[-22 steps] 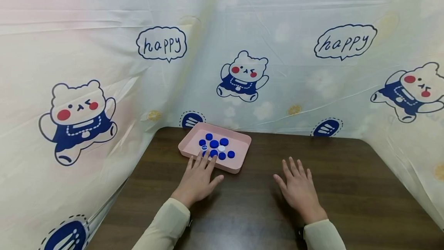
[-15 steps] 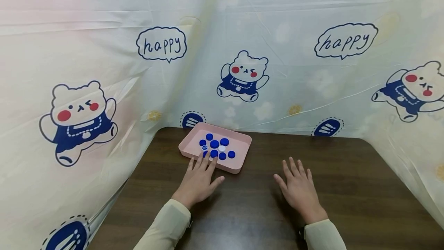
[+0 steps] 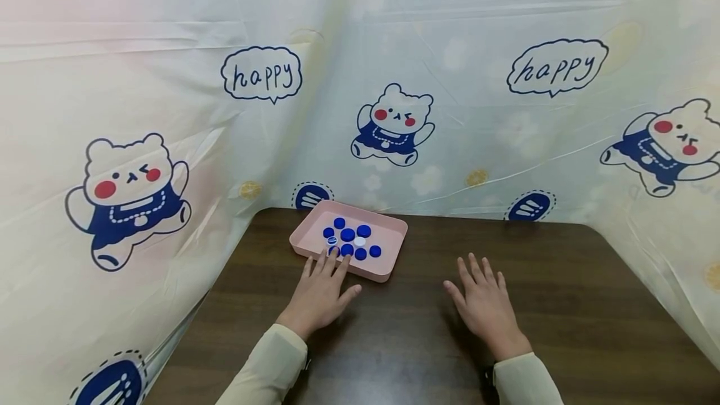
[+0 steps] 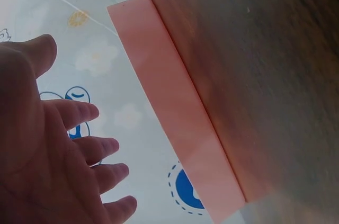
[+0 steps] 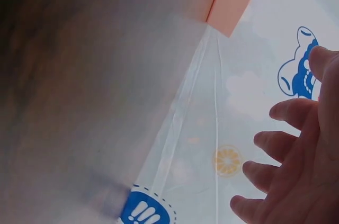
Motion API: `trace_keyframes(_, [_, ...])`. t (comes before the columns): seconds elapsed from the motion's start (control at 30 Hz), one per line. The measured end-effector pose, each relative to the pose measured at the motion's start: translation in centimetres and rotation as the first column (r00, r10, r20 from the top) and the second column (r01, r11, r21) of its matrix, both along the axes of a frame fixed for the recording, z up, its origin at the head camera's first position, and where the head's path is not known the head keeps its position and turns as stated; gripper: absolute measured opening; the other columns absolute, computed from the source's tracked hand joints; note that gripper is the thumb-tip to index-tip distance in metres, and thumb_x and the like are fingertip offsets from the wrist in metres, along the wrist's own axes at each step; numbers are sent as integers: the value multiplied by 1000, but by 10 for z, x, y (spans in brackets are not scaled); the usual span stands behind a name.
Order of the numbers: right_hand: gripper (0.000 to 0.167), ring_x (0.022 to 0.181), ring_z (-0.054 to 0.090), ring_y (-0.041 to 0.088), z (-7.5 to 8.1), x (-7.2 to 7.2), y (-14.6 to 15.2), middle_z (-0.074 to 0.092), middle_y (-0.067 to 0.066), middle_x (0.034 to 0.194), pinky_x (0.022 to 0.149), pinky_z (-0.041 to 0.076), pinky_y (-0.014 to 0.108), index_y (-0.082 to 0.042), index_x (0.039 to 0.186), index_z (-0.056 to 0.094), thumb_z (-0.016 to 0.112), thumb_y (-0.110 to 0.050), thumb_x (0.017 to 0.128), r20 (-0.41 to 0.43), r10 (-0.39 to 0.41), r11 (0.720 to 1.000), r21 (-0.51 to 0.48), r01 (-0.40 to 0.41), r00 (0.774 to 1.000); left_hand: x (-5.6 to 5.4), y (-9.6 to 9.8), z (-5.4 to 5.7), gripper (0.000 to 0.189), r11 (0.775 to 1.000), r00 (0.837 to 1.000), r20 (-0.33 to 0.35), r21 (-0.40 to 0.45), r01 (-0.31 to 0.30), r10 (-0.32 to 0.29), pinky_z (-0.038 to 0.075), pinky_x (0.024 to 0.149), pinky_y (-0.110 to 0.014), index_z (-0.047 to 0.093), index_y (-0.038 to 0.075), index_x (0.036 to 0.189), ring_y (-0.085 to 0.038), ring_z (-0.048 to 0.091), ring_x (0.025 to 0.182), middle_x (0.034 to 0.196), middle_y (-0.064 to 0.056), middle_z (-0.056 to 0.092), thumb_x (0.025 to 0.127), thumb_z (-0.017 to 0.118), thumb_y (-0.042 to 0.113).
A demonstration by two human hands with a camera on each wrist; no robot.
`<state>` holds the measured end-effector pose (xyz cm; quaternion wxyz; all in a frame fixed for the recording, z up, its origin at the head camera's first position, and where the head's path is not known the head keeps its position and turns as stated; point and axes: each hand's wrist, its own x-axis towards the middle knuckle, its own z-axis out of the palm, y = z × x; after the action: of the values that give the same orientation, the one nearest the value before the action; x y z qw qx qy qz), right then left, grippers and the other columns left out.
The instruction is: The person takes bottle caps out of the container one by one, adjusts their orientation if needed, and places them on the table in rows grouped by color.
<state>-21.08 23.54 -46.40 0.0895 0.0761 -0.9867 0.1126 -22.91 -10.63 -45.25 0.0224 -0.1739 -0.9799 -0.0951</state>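
In the head view, a shallow pink tray stands at the back of the table, left of centre. Several round blue discs that look like bottle caps lie in it, with a white one and a blue-and-white printed one among them. My left hand hovers at the tray's near side, palm down with fingers spread, its fingertips overlapping the near rim. The left wrist view shows that hand apart from the tray's outer wall. My right hand, fingers extended and holding nothing, is over the table to the right.
The dark wooden table reaches back to a pale cloth printed with bears, which hangs behind it and along both sides. In the right wrist view, a corner of the pink tray shows at the top, away from the hand.
The head view has shifted very slightly. My left fingertips have drawn back a touch, showing a little more of a near blue disc. The right hand stays where it was.
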Motion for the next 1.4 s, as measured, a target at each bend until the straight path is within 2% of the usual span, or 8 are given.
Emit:
trace_keyframes(0.2, [74, 138, 29, 44, 4, -2, -5, 36, 23, 150, 108, 19, 64, -2, 147, 40, 33, -59, 100, -43, 13, 1000, 4, -13, 999, -2, -3, 1, 77, 999, 999, 27, 6, -44, 43, 10, 113, -58, 29, 16, 154, -38, 15, 144, 158, -15, 20, 95, 36, 65])
trace_keyframes(0.33, [57, 119, 55, 38, 7, -6, -10, 58, 21, 130, 101, 38, 56, 1, 132, 58, 54, -44, 98, -156, 45, 999, 1, -46, 987, -3, -6, 2, 75, 998, 998, 19, 21, -59, 59, 17, 112, -58, 33, 14, 152, -38, 24, 142, 155, -16, 29, 96, 39, 63])
trace_keyframes(0.5, [41, 102, 64, 35, 13, -14, -14, 68, 18, 112, 90, 48, 52, 1, 117, 68, 65, -32, 93, -230, 73, 997, -4, -76, 970, -8, -10, 4, 72, 997, 997, 13, 29, -75, 74, 33, 106, -55, 40, 8, 148, -36, 41, 133, 147, -16, 43, 96, 46, 57])
trace_keyframes(0.67, [37, 101, 64, 35, 16, -21, -20, 68, 18, 110, 90, 48, 53, 0, 115, 69, 65, -30, 93, -194, 73, 996, -35, -81, 978, -18, -20, 7, 66, 993, 991, -63, 39, -114, 117, 48, 91, -52, 50, 4, 141, -34, 60, 112, 134, -15, 57, 94, 54, 52])
trace_keyframes(0.8, [38, 106, 63, 35, 13, -24, -26, 67, 17, 114, 92, 47, 53, -1, 117, 68, 63, -31, 95, -123, 67, 994, -75, -76, 990, -24, -32, 5, 57, 985, 983, -85, 82, -154, 161, 55, 77, -48, 58, 4, 130, -26, 65, 79, 105, -12, 68, 92, 61, 46])
trace_keyframes(0.93, [39, 109, 62, 34, 7, -28, -32, 67, 15, 116, 92, 47, 53, -2, 118, 68, 61, -33, 95, -83, 72, 993, -91, -80, 994, -29, -42, 2, 51, 966, 974, -39, 140, -217, 224, 55, 72, -48, 61, 4, 124, -21, 57, 66, 88, -8, 68, 91, 64, 42])
trace_keyframes(1.13, [39, 109, 62, 32, -2, -39, -44, 67, 13, 116, 92, 47, 52, -4, 118, 69, 62, -34, 95, -59, 63, 992, -108, -69, 996, -39, -56, -8, 50, 935, 953, -36, 204, -289, 302, 53, 78, -53, 63, 1, 123, -31, 66, 83, 105, -17, 69, 92, 63, 40])
trace_keyframes(1.4, [36, 103, 65, 30, -6, -56, -58, 69, 11, 110, 88, 50, 50, -5, 114, 71, 64, -34, 94, -88, 72, 991, -106, -81, 994, -60, -71, -15, 45, 867, 911, -36, 325, -377, 410, 53, 76, -52, 64, 2, 121, -26, 63, 75, 95, -10, 70, 92, 63, 37])
